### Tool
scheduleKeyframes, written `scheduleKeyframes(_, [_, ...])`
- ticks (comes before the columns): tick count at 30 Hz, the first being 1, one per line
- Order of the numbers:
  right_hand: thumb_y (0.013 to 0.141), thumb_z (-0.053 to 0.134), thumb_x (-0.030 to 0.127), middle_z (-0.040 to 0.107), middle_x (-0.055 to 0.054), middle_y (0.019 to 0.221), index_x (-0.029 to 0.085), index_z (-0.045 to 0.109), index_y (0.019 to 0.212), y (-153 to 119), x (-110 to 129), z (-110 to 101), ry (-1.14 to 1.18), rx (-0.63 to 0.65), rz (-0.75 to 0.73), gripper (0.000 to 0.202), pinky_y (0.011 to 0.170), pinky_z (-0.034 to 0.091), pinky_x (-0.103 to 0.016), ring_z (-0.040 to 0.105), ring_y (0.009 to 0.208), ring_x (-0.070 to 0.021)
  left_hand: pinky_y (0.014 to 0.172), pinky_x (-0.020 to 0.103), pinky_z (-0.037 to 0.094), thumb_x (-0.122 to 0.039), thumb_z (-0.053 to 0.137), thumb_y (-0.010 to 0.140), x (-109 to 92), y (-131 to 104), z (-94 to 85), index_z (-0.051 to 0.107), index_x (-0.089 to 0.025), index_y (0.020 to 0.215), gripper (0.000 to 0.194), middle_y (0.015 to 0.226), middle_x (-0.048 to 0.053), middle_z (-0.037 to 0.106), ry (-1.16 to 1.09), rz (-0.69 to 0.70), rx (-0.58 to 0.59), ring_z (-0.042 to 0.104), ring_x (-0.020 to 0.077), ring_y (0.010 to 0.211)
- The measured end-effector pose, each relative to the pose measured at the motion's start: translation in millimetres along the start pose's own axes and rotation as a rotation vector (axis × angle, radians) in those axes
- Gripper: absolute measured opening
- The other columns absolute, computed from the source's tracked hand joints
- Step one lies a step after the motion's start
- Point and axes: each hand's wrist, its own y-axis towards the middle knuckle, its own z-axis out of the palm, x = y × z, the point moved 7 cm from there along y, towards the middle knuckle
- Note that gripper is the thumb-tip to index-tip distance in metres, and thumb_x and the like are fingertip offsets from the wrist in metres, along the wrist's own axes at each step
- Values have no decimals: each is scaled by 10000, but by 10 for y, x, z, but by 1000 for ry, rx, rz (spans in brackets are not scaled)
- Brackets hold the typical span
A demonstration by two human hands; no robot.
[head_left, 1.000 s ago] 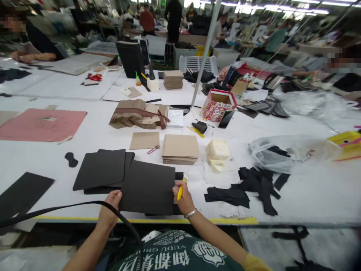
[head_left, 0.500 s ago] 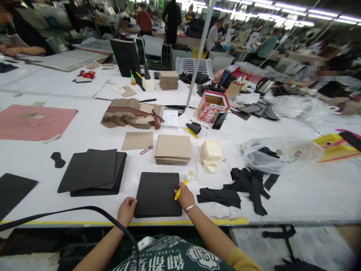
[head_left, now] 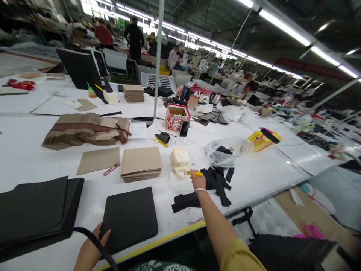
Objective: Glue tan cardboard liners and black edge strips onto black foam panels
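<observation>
My right hand (head_left: 196, 181) grips a yellow-handled brush (head_left: 199, 173), its bristle end at the mouth of a cream-coloured, glue-smeared container (head_left: 179, 158). Directly in front of me lies a flat black square panel (head_left: 130, 218). At its left edge, my left hand (head_left: 94, 244) pinches it, the thumb on top and the other fingers partly hidden. Black fabric strips (head_left: 217, 182) lie beside my right hand. Behind the panel sits a stack of brown cardboard sheets (head_left: 141, 162).
More black panels (head_left: 34, 207) are piled at left. Pink thread snips (head_left: 111, 169) rest by a single cardboard sheet (head_left: 97, 160). Farther back are tied cardboard pieces (head_left: 84, 130), a red patterned box (head_left: 177, 117), a metal pole (head_left: 158, 60) and a plastic bag (head_left: 222, 150). A black strap (head_left: 94, 241) crosses my left hand.
My right hand has carried the brush from the black panel's right edge forward and right to the cream container. The left hand stays at the panel's left edge. The view has swung right.
</observation>
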Motion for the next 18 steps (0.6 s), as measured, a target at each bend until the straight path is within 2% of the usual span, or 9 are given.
scheduleKeyframes(3, [827,410,379,626,-62,633,175,639,828,199,-45,181,-60,31,1,307,600,406,-241,592,654,-164,784,394,481,-499,487,620,45,37,-35,521,-170,1014,515,973,95,637,-20,-28,-39,580,308,952])
scheduleKeyframes(7, [770,495,375,648,-53,701,192,656,794,289,-62,381,-93,94,-55,245,631,410,-243,596,702,-172,851,393,449,-520,478,618,90,66,-107,469,-148,1084,596,1110,140,569,-44,-30,-55,545,300,1019])
scheduleKeyframes(10, [759,496,363,665,-13,789,226,660,809,296,-47,366,-82,126,-132,219,679,424,-234,600,759,-155,896,398,417,-566,433,643,116,42,-188,404,-134,1155,671,1174,155,516,-49,-43,-72,529,286,1044])
scheduleKeyframes(14, [752,481,324,657,15,927,242,662,836,221,6,303,-61,151,-254,215,808,417,-240,583,887,-141,906,379,417,-537,430,680,90,3,-285,407,-168,1150,598,1206,128,489,-95,9,-112,531,264,1042])
scheduleKeyframes(18, [701,518,268,661,-15,879,224,672,850,48,90,307,-70,205,-370,219,840,415,-282,587,863,-163,858,380,457,-529,443,705,-23,-24,-339,429,-165,1147,572,1169,119,502,-103,74,-179,539,258,1017])
